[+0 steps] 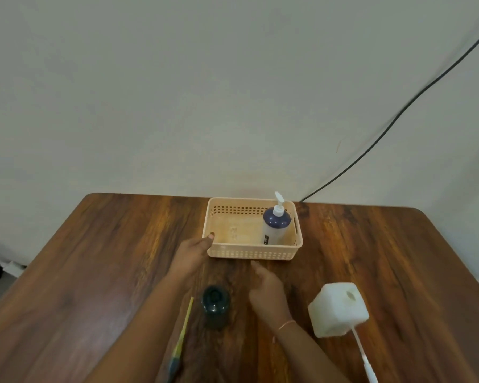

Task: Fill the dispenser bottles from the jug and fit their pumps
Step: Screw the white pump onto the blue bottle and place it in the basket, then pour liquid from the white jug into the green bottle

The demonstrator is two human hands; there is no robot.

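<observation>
Head view, looking down on a wooden table [94, 272]. One dispenser bottle [274, 226] stands upright with its pump on, in the right end of a peach basket [249, 254] at the far edge of the table. A second, dark bottle [215, 304] stands open-mouthed, no pump, near the front edge, between my two forearms.

My left hand [194, 254] rests against the basket's near left corner, thumb on the rim, fingers hidden, so I cannot tell if it grips. My right hand [266, 286] hovers loosely open, holding nothing, just right of the dark bottle.

White jug [338, 309] sits toward the front right, mouth open on top, well right of the right hand. A white pump [364, 355] lies behind it, tube running toward the front edge. A yellow stick-like tool [181, 335] lies left of the dark bottle; what it is, I cannot tell.

My read: one bottle done, the dark one awaits filling. The right hand is nearer the jug, and the bottle's mouth faces straight up, so a pour comes in from the right.
</observation>
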